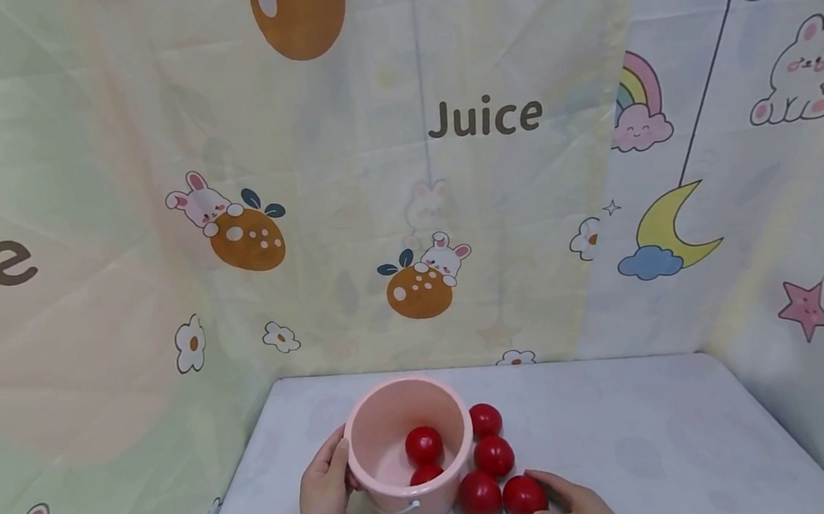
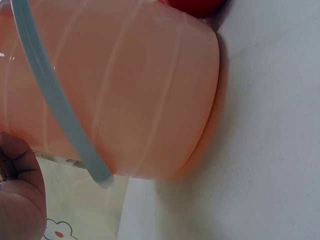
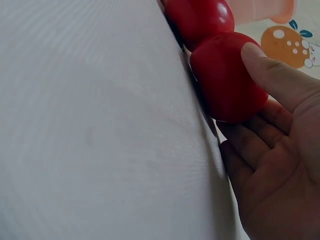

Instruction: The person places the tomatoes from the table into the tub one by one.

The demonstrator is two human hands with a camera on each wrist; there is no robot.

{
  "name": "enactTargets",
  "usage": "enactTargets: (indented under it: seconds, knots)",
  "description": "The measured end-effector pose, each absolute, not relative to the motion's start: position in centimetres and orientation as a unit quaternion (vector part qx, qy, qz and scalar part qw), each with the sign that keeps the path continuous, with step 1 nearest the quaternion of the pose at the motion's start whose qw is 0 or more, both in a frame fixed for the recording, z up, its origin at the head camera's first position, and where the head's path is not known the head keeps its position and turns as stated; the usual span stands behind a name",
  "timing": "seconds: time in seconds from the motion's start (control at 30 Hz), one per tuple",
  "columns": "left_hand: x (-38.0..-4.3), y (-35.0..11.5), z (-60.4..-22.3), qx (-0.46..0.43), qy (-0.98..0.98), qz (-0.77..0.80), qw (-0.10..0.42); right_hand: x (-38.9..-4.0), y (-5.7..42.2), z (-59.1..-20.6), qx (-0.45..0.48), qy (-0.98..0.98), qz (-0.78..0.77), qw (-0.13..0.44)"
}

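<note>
A pink bucket stands on the table, its mouth tipped toward the head camera, with two red balls visible inside. My left hand grips the bucket's left side at the rim; the left wrist view shows its curled fingers by the bucket wall. To the right of the bucket, my right hand holds a glossy red ball between thumb and fingers. In the right wrist view that ball sits low at the table surface, against another red ball.
Several red balls lie close along the bucket's right side, including a front one, a middle one and a rear one. The bucket's pale handle hangs down its side. Printed curtains enclose the white table.
</note>
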State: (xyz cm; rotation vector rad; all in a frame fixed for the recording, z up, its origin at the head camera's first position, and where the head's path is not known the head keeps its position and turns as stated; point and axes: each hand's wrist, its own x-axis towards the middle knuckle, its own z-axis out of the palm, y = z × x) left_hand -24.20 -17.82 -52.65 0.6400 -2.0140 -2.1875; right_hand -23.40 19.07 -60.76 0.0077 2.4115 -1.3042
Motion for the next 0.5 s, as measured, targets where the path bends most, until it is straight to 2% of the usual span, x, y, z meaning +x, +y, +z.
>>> enactTargets:
  seconds: [0.5]
  knots:
    - [-24.18, -17.77, -52.61, 0.208, -0.659, -0.721, 0.05, -23.46, 19.29, -60.56, 0.004, 0.859, -0.472, 0.196]
